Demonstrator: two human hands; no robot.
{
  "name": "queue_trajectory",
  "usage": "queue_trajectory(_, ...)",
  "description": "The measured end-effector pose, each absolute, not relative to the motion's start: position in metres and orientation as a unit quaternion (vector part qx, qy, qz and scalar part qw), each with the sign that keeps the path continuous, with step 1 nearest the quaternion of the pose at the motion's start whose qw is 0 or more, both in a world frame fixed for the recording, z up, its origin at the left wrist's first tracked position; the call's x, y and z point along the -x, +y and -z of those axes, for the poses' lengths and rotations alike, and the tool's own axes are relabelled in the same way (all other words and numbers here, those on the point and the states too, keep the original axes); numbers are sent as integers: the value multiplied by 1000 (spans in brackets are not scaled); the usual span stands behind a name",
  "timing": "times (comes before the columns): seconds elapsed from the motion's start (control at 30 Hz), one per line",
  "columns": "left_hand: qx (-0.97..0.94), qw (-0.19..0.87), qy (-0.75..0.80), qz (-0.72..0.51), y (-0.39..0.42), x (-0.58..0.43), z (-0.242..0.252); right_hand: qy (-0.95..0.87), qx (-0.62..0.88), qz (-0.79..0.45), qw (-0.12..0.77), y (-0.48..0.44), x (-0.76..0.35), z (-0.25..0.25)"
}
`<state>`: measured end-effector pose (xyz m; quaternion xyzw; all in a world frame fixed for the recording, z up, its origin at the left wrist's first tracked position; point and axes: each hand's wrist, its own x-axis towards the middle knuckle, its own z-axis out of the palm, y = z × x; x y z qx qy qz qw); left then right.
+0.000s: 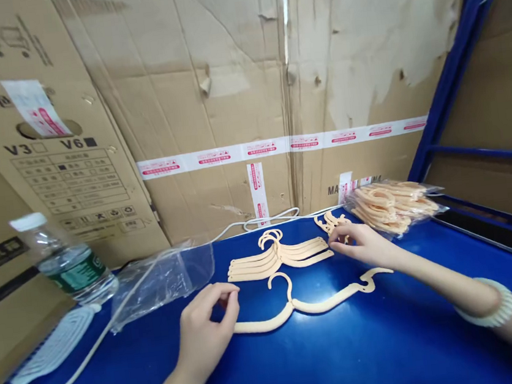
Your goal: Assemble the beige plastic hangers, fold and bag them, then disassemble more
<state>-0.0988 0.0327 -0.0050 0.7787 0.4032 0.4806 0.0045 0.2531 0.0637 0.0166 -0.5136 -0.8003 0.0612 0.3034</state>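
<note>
A cream folding hanger (328, 304) lies spread on the blue table, hook toward the back, with a small hooked end piece (368, 280) at its right tip. My left hand (206, 321) is at its left end, thumb and forefinger pressed together; the hand hides that end and whatever is in the pinch. Behind lies a stack of similar hangers (277, 258), hooks together. My right hand (364, 244) hovers by the stack's right end, thumb and fingers slightly apart, with nothing visible between them. Just behind it is a small pile of loose cream pieces (331, 220), partly covered by the hand.
A clear bag of cream parts (389, 204) sits at the back right, beside a dark flat tablet-like device (496, 229). On the left are an empty-looking plastic bag (164, 279), a water bottle (72, 262), a hairbrush (54, 344) and a white cable (91, 365). Cardboard (208, 99) stands behind.
</note>
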Motion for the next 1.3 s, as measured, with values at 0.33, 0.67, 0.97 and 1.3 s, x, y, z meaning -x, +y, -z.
queue_trajectory(0.33,-754,-11,467,-461,45,99,12,-802,457,8,384,68,-257,-5)
queue_trajectory(0.67,-796,40,456,-396,50,99,12,-850,389,-30,355,64,-253,1)
queue_trajectory(0.97,-874,83,445,-176,55,91,4,-891,434,-66,111,52,-241,-1)
queue_trajectory(1.3,-866,78,494,-14,72,62,-5,-899,429,-39,84,83,-227,14)
